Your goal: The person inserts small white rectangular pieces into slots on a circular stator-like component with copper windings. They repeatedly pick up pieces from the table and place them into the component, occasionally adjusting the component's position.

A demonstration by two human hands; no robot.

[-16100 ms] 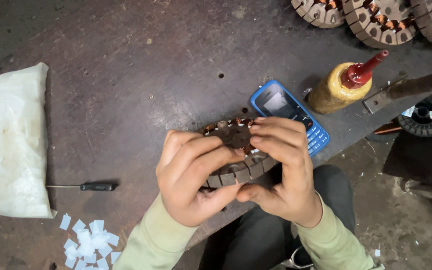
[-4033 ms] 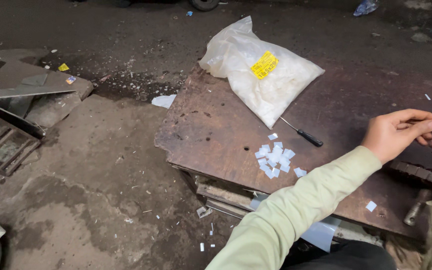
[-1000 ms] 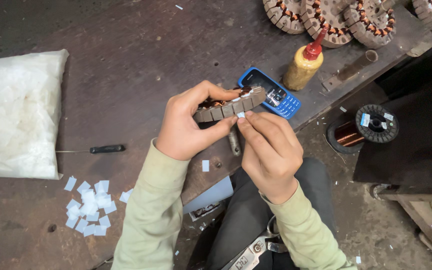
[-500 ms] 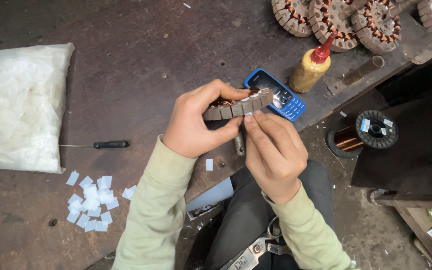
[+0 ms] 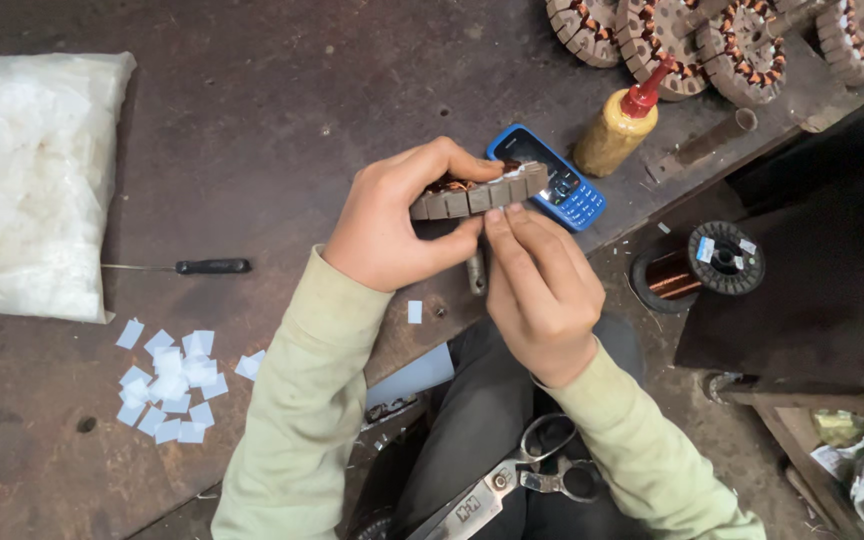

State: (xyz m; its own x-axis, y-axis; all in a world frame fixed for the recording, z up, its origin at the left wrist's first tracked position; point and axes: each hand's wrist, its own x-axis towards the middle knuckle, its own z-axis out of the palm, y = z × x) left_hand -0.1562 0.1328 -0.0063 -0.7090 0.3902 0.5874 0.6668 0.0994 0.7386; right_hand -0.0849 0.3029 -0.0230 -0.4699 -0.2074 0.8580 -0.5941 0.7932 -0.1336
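Head view: my left hand (image 5: 392,225) grips the round laminated steel stator core (image 5: 477,195) edge-on above the rusty metal bench's (image 5: 282,110) front edge. My right hand's (image 5: 542,290) fingertips pinch at its rim, beside the blue keypad phone (image 5: 552,180).

Phone (image 5: 552,180), glue bottle (image 5: 617,125), screwdriver (image 5: 192,267), scissors (image 5: 542,470)

Motor-winding workshop: wound stators (image 5: 712,45), copper wire spool (image 5: 697,267), grimy metal bench (image 5: 252,130).

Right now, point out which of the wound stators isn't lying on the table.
The stator gripped edge-on in the left hand, with the right hand touching it; the other stators lie at the table's far corner.
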